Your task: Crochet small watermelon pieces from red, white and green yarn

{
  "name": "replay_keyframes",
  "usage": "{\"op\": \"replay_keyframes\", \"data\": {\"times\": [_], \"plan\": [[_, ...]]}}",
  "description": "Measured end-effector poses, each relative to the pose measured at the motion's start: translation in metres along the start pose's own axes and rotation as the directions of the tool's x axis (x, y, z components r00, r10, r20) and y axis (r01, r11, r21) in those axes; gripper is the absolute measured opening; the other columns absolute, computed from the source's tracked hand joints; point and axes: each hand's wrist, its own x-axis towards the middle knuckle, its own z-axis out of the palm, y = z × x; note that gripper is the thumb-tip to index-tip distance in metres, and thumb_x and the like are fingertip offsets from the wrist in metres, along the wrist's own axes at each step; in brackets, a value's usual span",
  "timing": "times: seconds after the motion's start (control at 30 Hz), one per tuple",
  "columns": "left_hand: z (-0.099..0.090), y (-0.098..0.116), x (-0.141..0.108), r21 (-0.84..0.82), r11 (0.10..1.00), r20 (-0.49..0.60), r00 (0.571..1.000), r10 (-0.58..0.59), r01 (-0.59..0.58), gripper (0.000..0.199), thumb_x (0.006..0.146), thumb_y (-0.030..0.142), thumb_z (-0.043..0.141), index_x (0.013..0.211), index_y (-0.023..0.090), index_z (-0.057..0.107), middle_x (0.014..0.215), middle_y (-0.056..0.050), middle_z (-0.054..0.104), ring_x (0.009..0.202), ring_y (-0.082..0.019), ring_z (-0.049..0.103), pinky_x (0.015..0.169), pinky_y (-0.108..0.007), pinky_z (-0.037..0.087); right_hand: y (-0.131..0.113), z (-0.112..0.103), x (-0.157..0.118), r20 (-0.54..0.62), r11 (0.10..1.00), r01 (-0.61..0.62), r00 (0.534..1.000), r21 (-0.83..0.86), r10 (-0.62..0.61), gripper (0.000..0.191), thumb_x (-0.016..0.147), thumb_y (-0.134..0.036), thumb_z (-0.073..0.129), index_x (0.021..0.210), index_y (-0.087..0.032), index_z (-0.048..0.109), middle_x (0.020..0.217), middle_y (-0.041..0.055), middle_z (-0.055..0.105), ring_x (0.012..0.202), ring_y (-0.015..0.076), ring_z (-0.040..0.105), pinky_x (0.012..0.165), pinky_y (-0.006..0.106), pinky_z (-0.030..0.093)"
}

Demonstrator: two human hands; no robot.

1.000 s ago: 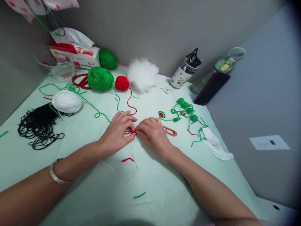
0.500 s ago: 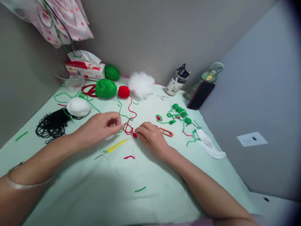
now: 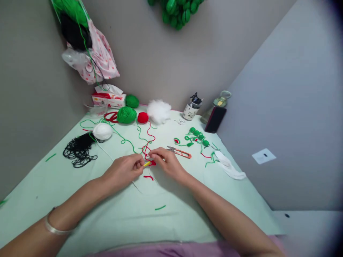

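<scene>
Cannot read lettering on red-and-white paper tissue pack (image 3: 108,100). Gripping slim yellow-handled crochet hook (image 3: 147,164), earlier loose on counter (image 3: 187,219), in left hand (image 3: 123,170); curling right hand (image 3: 169,164) beside small red yarn piece (image 3: 152,163), cannot tell if pinching.

Your left hand (image 3: 124,170) has a smooth yellow handle (image 3: 146,164) that looks plastic; the red yarn (image 3: 153,163) at your right hand (image 3: 168,163) is matt and fibrous. Just beyond that hand, the snips (image 3: 189,156) show grey metal blades. Ahead of both hands, white stuffing (image 3: 159,111) looks fluffy. Beneath your forearms, the tablecloth (image 3: 128,221) looks smooth, matt, faintly creased.
</scene>
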Motion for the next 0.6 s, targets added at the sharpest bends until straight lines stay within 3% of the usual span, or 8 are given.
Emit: {"op": "replay_keyframes", "data": {"times": [0.1,0.17,0.2,0.27,0.33,0.5,0.6], "plan": [[-0.001,0.014,-0.013,-0.156,0.988,-0.076,0.997,0.002,-0.013,0.015,0.089,0.035,0.056,0.084,0.024,0.064,0.076,0.001,0.066,0.07,-0.019,0.06,0.065,-0.028,0.044,-0.016,-0.02,-0.01,-0.261,0.994,-0.024,0.964,0.107,0.052,0.024,0.102,-0.02,0.048,0.112,-0.02,0.069,0.111,0.008,0.072,0.085,0.0146,0.067,0.075,0.028,0.055],[0.001,0.026,-0.023,-0.341,0.94,-0.149,0.988,-0.047,-0.007,0.017,0.088,0.039,0.061,0.083,0.023,0.064,0.077,0.0,0.066,0.071,-0.019,0.059,0.063,-0.028,0.043,-0.028,-0.033,-0.021,-0.458,0.959,-0.026,0.875,0.284,0.159,0.017,0.098,-0.028,0.059,0.108,-0.022,0.071,0.111,0.0074,0.071,0.088,0.0169,0.066,0.079,0.031,0.055],[0.004,0.032,-0.027,-0.425,0.905,-0.169,0.983,-0.066,-0.012,0.017,0.087,0.04,0.064,0.083,0.023,0.065,0.077,0.0,0.065,0.07,-0.019,0.058,0.063,-0.028,0.042,-0.034,-0.037,-0.027,-0.458,0.93,-0.032,0.864,0.365,0.21,0.017,0.094,-0.032,0.064,0.106,-0.023,0.072,0.108,0.0065,0.073,0.087,0.0175,0.066,0.077,0.031,0.055],[0.012,0.042,-0.035,-0.529,0.847,-0.167,0.985,-0.051,-0.046,0.018,0.088,0.041,0.067,0.084,0.023,0.067,0.078,0.0,0.065,0.071,-0.018,0.056,0.064,-0.028,0.042,-0.047,-0.04,-0.039,-0.305,0.85,-0.088,0.91,0.52,0.281,0.019,0.089,-0.037,0.071,0.102,-0.023,0.075,0.096,0.0049,0.075,0.084,0.0184,0.068,0.074,0.032,0.055],[0.022,0.05,-0.04,-0.592,0.801,-0.14,0.99,0.002,-0.085,0.018,0.09,0.041,0.067,0.086,0.023,0.068,0.08,0.0,0.065,0.074,-0.018,0.057,0.069,-0.029,0.045,-0.058,-0.037,-0.051,-0.176,0.781,-0.109,0.946,0.615,0.271,0.017,0.087,-0.038,0.074,0.095,-0.023,0.077,0.089,0.003,0.076,0.079,0.0174,0.067,0.075,0.032,0.056],[0.039,0.062,-0.046,-0.636,0.76,-0.15,0.987,0.049,-0.134,0.018,0.092,0.04,0.067,0.087,0.023,0.067,0.086,-0.002,0.068,0.082,-0.02,0.061,0.08,-0.032,0.049,-0.069,-0.026,-0.07,-0.233,0.674,-0.051,0.917,0.737,0.324,0.013,0.083,-0.036,0.079,0.087,-0.024,0.078,0.079,-0.0001,0.073,0.072,0.0145,0.064,0.073,0.03,0.056],[0.039,0.068,-0.05,-0.58,0.794,-0.279,0.96,0.014,-0.18,0.017,0.087,0.038,0.074,0.095,0.024,0.067,0.097,-0.004,0.071,0.093,-0.022,0.065,0.088,-0.034,0.05,-0.07,-0.024,-0.075,-0.225,0.612,-0.046,0.906,0.79,0.359,0.015,0.083,-0.038,0.08,0.089,-0.024,0.079,0.077,0.0,0.072,0.069,0.0149,0.065,0.072,0.031,0.058]]}}
